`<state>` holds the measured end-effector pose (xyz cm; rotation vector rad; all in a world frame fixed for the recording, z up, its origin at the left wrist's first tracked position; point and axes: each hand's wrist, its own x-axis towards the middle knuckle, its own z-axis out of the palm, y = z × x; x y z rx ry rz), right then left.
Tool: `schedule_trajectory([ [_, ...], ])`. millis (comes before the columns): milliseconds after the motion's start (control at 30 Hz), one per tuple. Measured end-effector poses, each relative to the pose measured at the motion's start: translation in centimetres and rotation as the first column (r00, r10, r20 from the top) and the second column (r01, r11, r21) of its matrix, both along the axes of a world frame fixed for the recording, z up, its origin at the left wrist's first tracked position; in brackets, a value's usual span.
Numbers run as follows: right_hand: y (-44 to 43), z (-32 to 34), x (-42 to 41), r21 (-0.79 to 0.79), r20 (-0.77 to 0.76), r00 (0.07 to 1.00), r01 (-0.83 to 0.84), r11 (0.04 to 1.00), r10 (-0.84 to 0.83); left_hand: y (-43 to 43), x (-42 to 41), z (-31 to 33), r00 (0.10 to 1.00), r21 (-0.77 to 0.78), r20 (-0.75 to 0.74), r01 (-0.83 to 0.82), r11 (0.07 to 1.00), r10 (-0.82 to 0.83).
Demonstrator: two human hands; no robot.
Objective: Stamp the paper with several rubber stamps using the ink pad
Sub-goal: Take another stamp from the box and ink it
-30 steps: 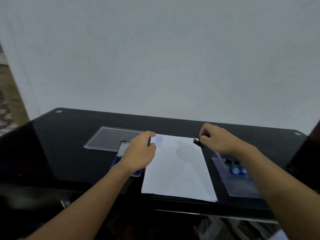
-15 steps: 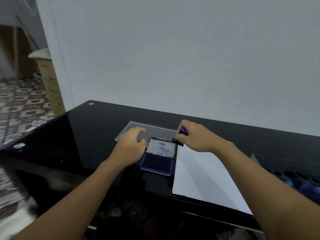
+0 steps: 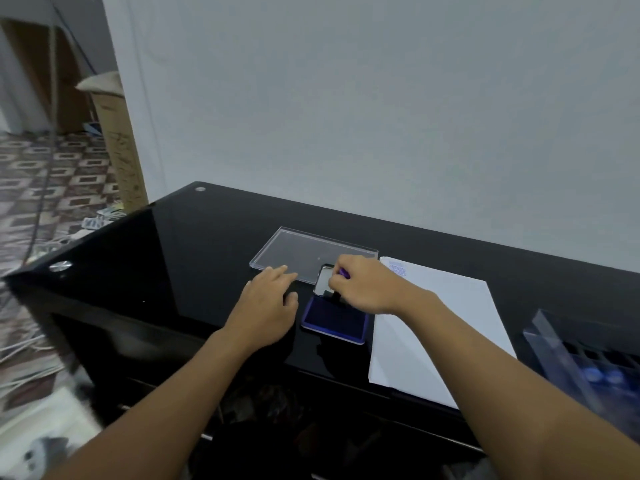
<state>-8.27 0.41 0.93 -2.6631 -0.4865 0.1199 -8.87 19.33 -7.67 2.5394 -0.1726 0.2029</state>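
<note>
On the black tabletop (image 3: 214, 258), the ink pad (image 3: 334, 320) lies open just left of the paper (image 3: 436, 317), its raised lid (image 3: 322, 282) half hidden behind the right hand (image 3: 367, 289). That hand is curled round a stamp (image 3: 344, 272). Only a purple bit of handle and a dark base under the fingers show, and whether the base touches the blue pad cannot be told. The left hand (image 3: 268, 306) lies flat beside the pad, fingers straight and holding nothing, their tips at the near edge of a clear tray (image 3: 311, 247). A faint blue imprint (image 3: 397, 269) at the paper's far left corner is unreadable. At the right, a clear box (image 3: 588, 355) is blurred and cut off by the frame edge.
</note>
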Motion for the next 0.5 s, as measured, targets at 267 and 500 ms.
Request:
schedule_trajectory([
  [267,1.5,-1.5,0.5,-0.070,0.029,0.997,-0.064,0.995,0.067,0.3,-0.2,-1.6,1.000,0.169,0.004,-0.007,0.986,0.007],
  [500,1.9,-2.4,0.5,-0.092,0.039,0.994,-0.101,0.991,0.105,0.2,-0.5,-1.7,1.000,0.200,0.018,-0.019,0.980,0.016],
])
